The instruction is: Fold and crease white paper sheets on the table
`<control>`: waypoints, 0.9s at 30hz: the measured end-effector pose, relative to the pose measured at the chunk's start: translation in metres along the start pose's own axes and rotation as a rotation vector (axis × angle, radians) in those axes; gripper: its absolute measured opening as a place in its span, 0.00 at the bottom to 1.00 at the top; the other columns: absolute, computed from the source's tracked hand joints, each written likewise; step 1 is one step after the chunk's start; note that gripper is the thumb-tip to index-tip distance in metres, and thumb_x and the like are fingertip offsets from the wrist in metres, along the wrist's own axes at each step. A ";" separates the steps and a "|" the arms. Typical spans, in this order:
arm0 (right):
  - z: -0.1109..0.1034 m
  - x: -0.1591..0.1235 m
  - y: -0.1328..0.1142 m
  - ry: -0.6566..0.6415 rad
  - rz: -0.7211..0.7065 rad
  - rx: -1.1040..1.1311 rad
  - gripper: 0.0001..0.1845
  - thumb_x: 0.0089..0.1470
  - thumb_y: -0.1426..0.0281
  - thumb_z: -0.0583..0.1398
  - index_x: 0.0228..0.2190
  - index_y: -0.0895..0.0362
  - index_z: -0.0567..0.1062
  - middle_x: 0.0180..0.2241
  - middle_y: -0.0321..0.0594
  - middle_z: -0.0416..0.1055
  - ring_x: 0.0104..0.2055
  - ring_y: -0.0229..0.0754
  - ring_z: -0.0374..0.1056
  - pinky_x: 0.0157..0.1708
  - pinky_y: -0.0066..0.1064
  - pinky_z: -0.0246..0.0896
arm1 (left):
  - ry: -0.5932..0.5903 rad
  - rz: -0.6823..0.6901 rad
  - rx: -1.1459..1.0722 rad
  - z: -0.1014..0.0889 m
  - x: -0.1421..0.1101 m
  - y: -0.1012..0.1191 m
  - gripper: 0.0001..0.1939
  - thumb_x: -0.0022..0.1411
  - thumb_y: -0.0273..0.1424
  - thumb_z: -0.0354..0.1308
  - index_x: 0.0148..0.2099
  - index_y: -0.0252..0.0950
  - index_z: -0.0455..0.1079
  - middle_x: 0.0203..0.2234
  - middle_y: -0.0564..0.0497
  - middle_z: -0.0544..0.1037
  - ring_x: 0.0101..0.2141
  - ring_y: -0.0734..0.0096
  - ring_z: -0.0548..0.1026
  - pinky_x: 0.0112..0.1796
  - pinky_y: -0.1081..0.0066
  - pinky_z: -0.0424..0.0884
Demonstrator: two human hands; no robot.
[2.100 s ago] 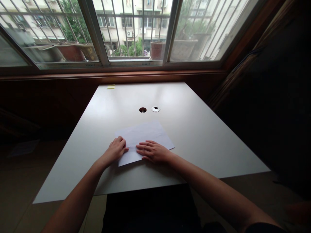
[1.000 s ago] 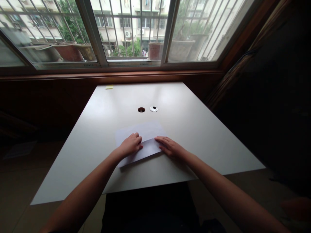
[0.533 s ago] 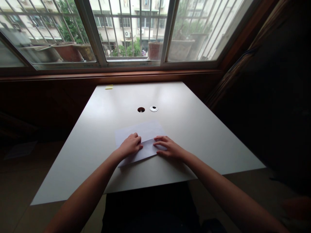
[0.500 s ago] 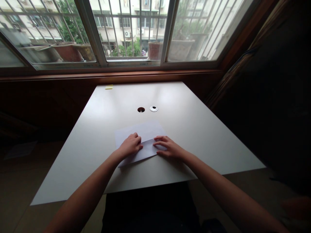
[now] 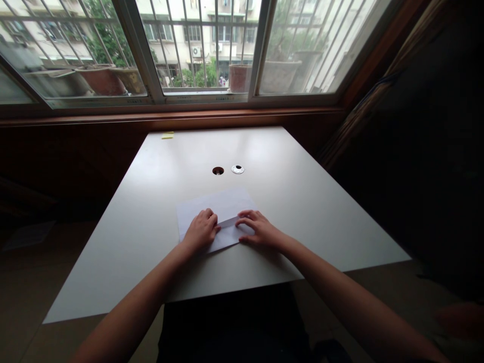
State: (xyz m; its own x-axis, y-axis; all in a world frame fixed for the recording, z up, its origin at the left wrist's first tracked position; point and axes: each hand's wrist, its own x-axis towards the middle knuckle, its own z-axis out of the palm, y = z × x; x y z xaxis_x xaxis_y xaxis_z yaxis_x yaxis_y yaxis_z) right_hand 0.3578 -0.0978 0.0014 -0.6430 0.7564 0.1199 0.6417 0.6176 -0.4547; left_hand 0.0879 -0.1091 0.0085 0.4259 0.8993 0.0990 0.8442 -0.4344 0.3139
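Observation:
A white sheet of paper (image 5: 212,200) lies slightly askew on the white table, its near part folded up and over into a flap. My left hand (image 5: 201,229) rests on the left part of the flap, fingers curled and thumb pressed at its upper edge. At the flap's right end, my right hand (image 5: 259,228) holds the paper with bent fingers on the upper edge and the thumb by the near fold. Both hands cover parts of the sheet, so its near left corner and right end are hidden.
Beyond the paper, the white table (image 5: 321,222) has a dark round hole (image 5: 218,171) with a silver ring-shaped cover (image 5: 238,169) beside it. Yellow tape (image 5: 167,135) sticks at the far left corner. A barred window (image 5: 200,50) rises behind; another paper (image 5: 28,236) lies on the floor.
The near part of the sheet, flat at first, is now folded over. Both hands moved right onto the flap; lately the right fingers bent and shifted slightly left.

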 end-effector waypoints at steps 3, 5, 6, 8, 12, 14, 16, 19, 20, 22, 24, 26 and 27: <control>0.001 0.003 -0.004 -0.023 0.055 -0.009 0.25 0.51 0.50 0.66 0.49 0.45 0.74 0.59 0.43 0.60 0.59 0.53 0.58 0.60 0.51 0.56 | 0.042 0.007 0.028 0.004 -0.003 0.000 0.04 0.66 0.32 0.56 0.39 0.38 0.66 0.42 0.45 0.68 0.44 0.58 0.67 0.47 0.60 0.67; 0.001 0.005 -0.008 -0.034 0.097 -0.018 0.27 0.49 0.49 0.67 0.48 0.44 0.73 0.58 0.42 0.60 0.59 0.53 0.57 0.59 0.51 0.55 | 0.046 0.003 0.040 0.005 -0.004 0.001 0.03 0.66 0.31 0.56 0.39 0.38 0.66 0.42 0.45 0.68 0.44 0.59 0.67 0.47 0.60 0.67; 0.000 0.006 -0.010 -0.038 0.118 -0.022 0.27 0.48 0.49 0.68 0.48 0.44 0.73 0.58 0.42 0.59 0.59 0.54 0.57 0.59 0.52 0.55 | 0.043 -0.001 0.044 0.005 -0.003 0.000 0.03 0.66 0.31 0.56 0.39 0.38 0.66 0.43 0.46 0.68 0.44 0.59 0.67 0.46 0.60 0.67; 0.000 0.008 -0.015 -0.046 0.153 -0.031 0.29 0.46 0.48 0.69 0.47 0.44 0.73 0.58 0.42 0.59 0.59 0.55 0.56 0.58 0.53 0.56 | 0.029 -0.002 0.049 0.004 -0.002 0.000 0.03 0.66 0.32 0.57 0.40 0.38 0.66 0.43 0.46 0.68 0.44 0.59 0.67 0.46 0.61 0.67; -0.001 0.012 -0.026 -0.045 0.198 -0.054 0.30 0.43 0.47 0.69 0.46 0.45 0.72 0.57 0.42 0.59 0.58 0.56 0.55 0.57 0.53 0.56 | 0.000 0.010 0.074 0.001 0.000 0.000 0.03 0.66 0.32 0.57 0.40 0.39 0.66 0.44 0.46 0.68 0.44 0.59 0.67 0.45 0.62 0.68; 0.000 0.014 -0.031 -0.037 0.212 -0.064 0.31 0.42 0.47 0.70 0.45 0.46 0.72 0.57 0.42 0.59 0.58 0.57 0.55 0.56 0.54 0.56 | -0.011 0.015 0.091 -0.001 0.001 0.000 0.03 0.66 0.32 0.56 0.41 0.39 0.66 0.44 0.46 0.68 0.43 0.59 0.67 0.44 0.62 0.68; 0.003 0.015 -0.034 -0.026 0.221 -0.073 0.32 0.40 0.46 0.70 0.44 0.47 0.71 0.57 0.42 0.59 0.58 0.58 0.54 0.56 0.54 0.56 | -0.025 0.015 0.097 -0.002 0.001 0.001 0.04 0.66 0.32 0.56 0.41 0.38 0.67 0.44 0.46 0.68 0.43 0.59 0.68 0.44 0.62 0.68; 0.007 0.015 -0.034 -0.008 0.222 -0.072 0.33 0.40 0.46 0.70 0.45 0.47 0.71 0.58 0.43 0.59 0.58 0.58 0.54 0.56 0.55 0.56 | -0.041 0.019 0.088 -0.003 0.002 0.001 0.04 0.67 0.33 0.55 0.41 0.38 0.67 0.45 0.45 0.68 0.43 0.59 0.68 0.44 0.62 0.68; 0.007 0.014 -0.032 -0.006 0.217 -0.062 0.33 0.40 0.47 0.71 0.45 0.47 0.71 0.58 0.43 0.59 0.59 0.58 0.54 0.56 0.55 0.56 | -0.044 0.022 0.083 -0.004 0.002 0.001 0.04 0.67 0.33 0.55 0.41 0.38 0.67 0.45 0.45 0.68 0.43 0.59 0.68 0.44 0.62 0.68; 0.005 0.012 -0.025 -0.019 0.196 -0.021 0.31 0.41 0.50 0.71 0.46 0.47 0.72 0.59 0.42 0.59 0.59 0.57 0.55 0.57 0.53 0.56 | -0.048 0.031 0.074 -0.004 0.002 0.000 0.04 0.67 0.33 0.54 0.41 0.38 0.67 0.45 0.46 0.68 0.43 0.59 0.68 0.44 0.62 0.67; -0.001 0.010 -0.014 -0.046 0.155 0.038 0.29 0.43 0.54 0.72 0.46 0.47 0.72 0.59 0.42 0.59 0.59 0.55 0.57 0.59 0.52 0.55 | -0.052 0.038 0.068 -0.005 0.002 -0.001 0.04 0.67 0.33 0.54 0.41 0.39 0.67 0.44 0.46 0.69 0.43 0.60 0.68 0.44 0.62 0.67; -0.009 0.008 -0.001 -0.065 0.114 0.105 0.28 0.45 0.59 0.72 0.47 0.48 0.72 0.59 0.42 0.60 0.59 0.53 0.57 0.61 0.50 0.54 | -0.053 0.043 0.064 -0.005 0.003 -0.002 0.04 0.67 0.33 0.54 0.41 0.39 0.66 0.45 0.46 0.69 0.43 0.60 0.68 0.44 0.63 0.67; -0.013 0.006 0.005 -0.073 0.098 0.139 0.28 0.46 0.60 0.71 0.48 0.48 0.72 0.59 0.42 0.61 0.60 0.53 0.57 0.61 0.50 0.54 | -0.053 0.045 0.062 -0.005 0.003 -0.002 0.04 0.67 0.33 0.54 0.40 0.39 0.66 0.45 0.46 0.69 0.43 0.60 0.68 0.43 0.63 0.68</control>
State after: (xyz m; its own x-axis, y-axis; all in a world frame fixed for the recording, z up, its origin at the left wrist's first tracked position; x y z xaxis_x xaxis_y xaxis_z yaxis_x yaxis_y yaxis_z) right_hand 0.3623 -0.0873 0.0115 -0.6117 0.7910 0.0070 0.6425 0.5019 -0.5790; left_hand 0.0860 -0.1057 0.0132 0.4795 0.8754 0.0611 0.8416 -0.4785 0.2507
